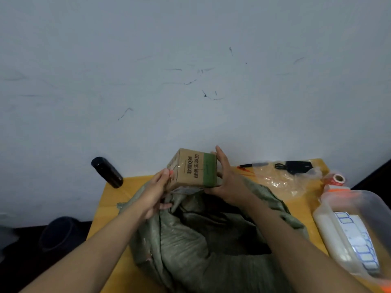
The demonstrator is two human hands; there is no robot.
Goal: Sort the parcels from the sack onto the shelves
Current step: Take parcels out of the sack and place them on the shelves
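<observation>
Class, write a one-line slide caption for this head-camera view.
Both hands, left hand and right hand, hold a cardboard parcel above the open green sack on the yellow table.

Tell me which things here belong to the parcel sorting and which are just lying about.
Part of the job:
- cardboard parcel, held between left hand and right hand
- green sack, open on the table

Lying about:
- black bottle
- clear plastic bag
- black charger
- tape roll
- plastic box of labels

No shelves in view.
</observation>
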